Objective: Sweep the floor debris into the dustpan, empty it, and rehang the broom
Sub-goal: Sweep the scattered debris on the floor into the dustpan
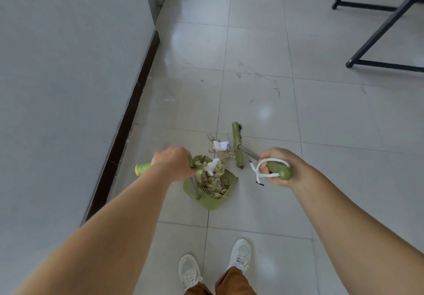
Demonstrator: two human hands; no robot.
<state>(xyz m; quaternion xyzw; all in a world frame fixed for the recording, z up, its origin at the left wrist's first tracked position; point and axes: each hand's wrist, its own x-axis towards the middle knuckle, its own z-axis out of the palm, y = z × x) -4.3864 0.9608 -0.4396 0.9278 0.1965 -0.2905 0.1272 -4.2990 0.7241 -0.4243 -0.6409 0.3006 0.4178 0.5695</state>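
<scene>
1. Both forearms reach forward from the bottom of the view, above 2 white shoes [215, 269] planted on the tiled floor [263, 49].
2. Left hand [174, 165] is wrapped in a fist around the green grip of the dustpan handle [142, 168], whose metal shaft runs down into the pan.
3. Right hand [281, 168] is closed around the green top of the broom handle [281, 170]; a white hanging cord [260, 173] loops over the fingers and dangles beside them.
4. The green dustpan [210, 191] sits on the floor just ahead of the shoes, near the dark baseboard [128, 120], and already holds a heap of dry scraps.
5. The broom head [237, 144] rests on the floor just beyond and to the right of the pan's mouth, with its bristles turned away from the pan.
6. A small pile of debris [221, 146], including a white scrap of paper, lies between the broom head and the pan, touching neither clearly.
7. Judged from this, the sweeping step is most of the way done but not finished.
8. The next move calls for setting the bristles behind the leftover pile and drawing them toward the pan while the left hand holds the pan's lip flat on the tile.
9. Emptying the pan and rehanging the broom are not yet begun.
</scene>
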